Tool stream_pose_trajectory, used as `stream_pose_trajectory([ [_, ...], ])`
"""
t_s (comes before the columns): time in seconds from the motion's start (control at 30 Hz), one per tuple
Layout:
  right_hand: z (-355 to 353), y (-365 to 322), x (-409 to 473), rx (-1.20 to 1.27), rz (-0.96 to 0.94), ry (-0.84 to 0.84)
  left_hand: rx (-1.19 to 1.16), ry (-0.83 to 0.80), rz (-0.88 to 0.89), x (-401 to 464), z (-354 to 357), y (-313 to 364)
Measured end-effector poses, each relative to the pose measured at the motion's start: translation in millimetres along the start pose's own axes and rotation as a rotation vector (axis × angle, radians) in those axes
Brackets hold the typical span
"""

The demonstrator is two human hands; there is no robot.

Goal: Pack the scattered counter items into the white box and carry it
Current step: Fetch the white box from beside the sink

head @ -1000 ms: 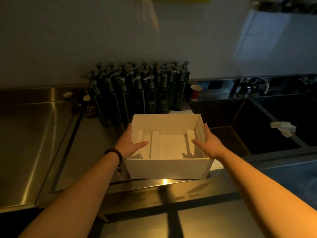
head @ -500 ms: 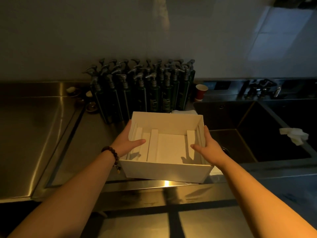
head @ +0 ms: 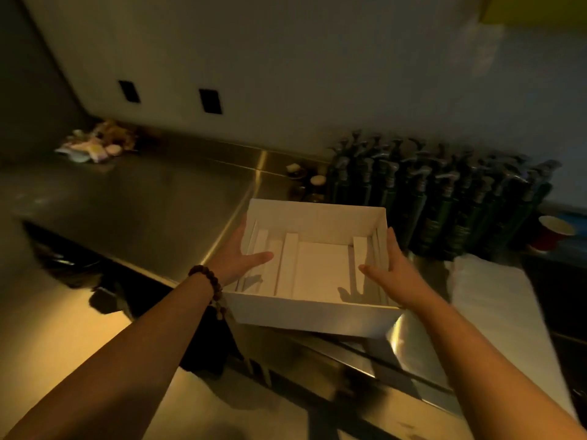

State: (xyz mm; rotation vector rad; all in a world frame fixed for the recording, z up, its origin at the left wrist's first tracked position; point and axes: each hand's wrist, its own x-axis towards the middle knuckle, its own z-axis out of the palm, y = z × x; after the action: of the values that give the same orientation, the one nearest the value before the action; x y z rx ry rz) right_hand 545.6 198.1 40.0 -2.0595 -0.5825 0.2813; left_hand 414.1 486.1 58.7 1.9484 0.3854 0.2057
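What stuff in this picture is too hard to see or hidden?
- Pile of small items in the far counter corner, head view: blurred and dim, so what they are cannot be told.
- Labels on the dark pump bottles: too small and dark to read.
- Red cup: its inside is out of sight.
- Under the white box: hidden by the box, held by left hand and right hand.

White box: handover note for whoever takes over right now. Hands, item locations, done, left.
Left hand and right hand each grip a side wall of the white box, thumbs inside, box held above the steel counter.
Box holds only its white divider strips; nothing packed yet.
Scattered small items lie in the far-left counter corner; a few more sit beside the pump bottles.
Left: bring box over, load items, carry away.
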Motion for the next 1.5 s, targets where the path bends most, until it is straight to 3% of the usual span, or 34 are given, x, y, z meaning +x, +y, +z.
stream_pose_trajectory([
  [0.17, 98, -81, 49, -0.014, -0.14, -0.124, -0.016, 0.222, -0.034, -40, -111, -36],
  [0.47, 317, -222, 119, 0.084, -0.277, -0.433, -0.028, 0.451, -0.102, -87, -328, -138],
  [0.7, 464, -309, 173, 0.018, -0.235, -0.456, -0.015, 0.562, -0.144, -90, -473, -191],
  [0.83, 514, -338, 206, -0.011, -0.235, -0.465, -0.028, 0.58, -0.18, -72, -524, -218],
  [1.13, 601, -361, 313, -0.079, -0.182, -0.408, 0.028, 0.552, -0.222, 29, -615, -284],
  [1.5, 660, -370, 509, 0.042, -0.041, -0.229, 0.061, 0.324, -0.187, 284, -725, -318],
])
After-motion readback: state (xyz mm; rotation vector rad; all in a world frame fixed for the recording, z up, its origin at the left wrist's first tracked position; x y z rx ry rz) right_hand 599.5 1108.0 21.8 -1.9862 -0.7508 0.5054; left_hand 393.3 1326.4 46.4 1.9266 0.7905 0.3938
